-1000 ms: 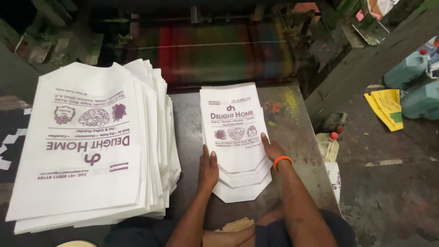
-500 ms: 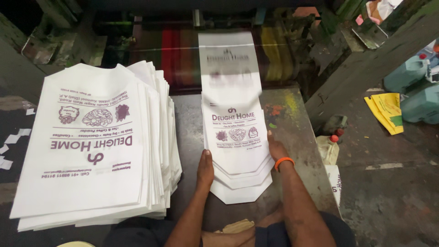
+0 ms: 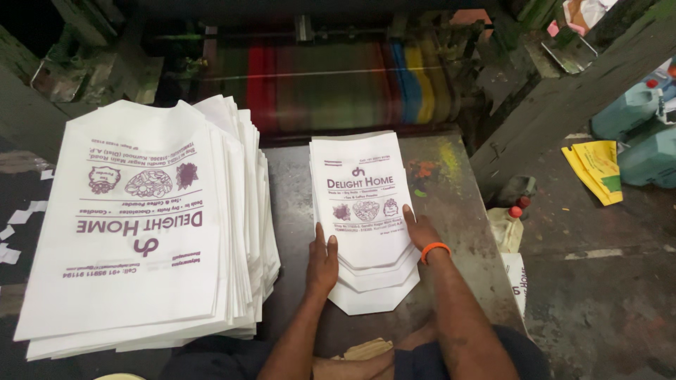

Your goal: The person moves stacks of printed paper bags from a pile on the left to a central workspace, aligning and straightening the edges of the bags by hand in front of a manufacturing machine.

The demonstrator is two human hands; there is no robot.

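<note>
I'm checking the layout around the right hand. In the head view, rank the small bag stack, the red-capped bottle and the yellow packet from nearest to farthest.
From the right hand:
1. Small bag stack, under its fingers.
2. Red-capped bottle, just right of the table.
3. Yellow packet, far right on the floor.

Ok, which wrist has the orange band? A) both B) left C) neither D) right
D: the orange band circles the wrist of the right hand, which rests on the small stack of printed bags; the left hand has a bare wrist.
</note>
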